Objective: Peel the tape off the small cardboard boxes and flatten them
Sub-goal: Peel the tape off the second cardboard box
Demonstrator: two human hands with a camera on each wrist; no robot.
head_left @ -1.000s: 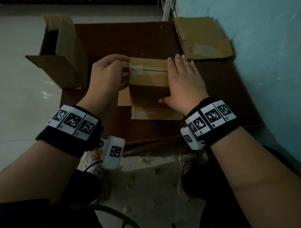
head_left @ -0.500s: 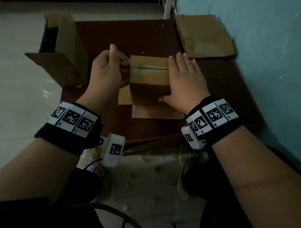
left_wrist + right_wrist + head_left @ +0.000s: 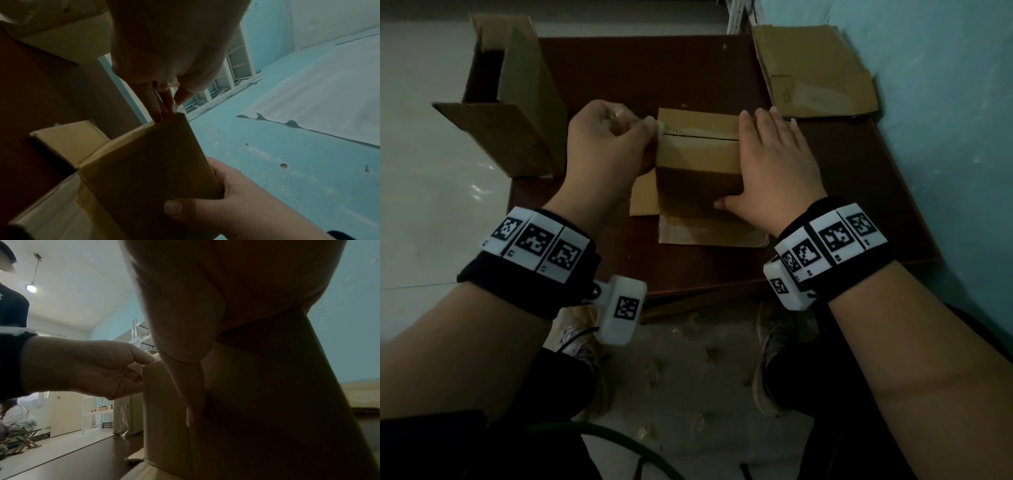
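While my right hand (image 3: 774,164) lies flat with straight fingers over the right end of the small brown cardboard box (image 3: 697,161), thumb on its near face, my left hand (image 3: 609,144) pinches crumpled clear tape (image 3: 619,114) at the box's top left edge. It stands between my hands on the dark brown table (image 3: 654,68), on flat cardboard pieces (image 3: 709,233).

From my left wrist, my fingertips (image 3: 162,112) meet the box's (image 3: 148,162) top corner.

From my right wrist, my palm (image 3: 226,296) covers the box (image 3: 257,394); my left hand (image 3: 82,366) touches its far edge.
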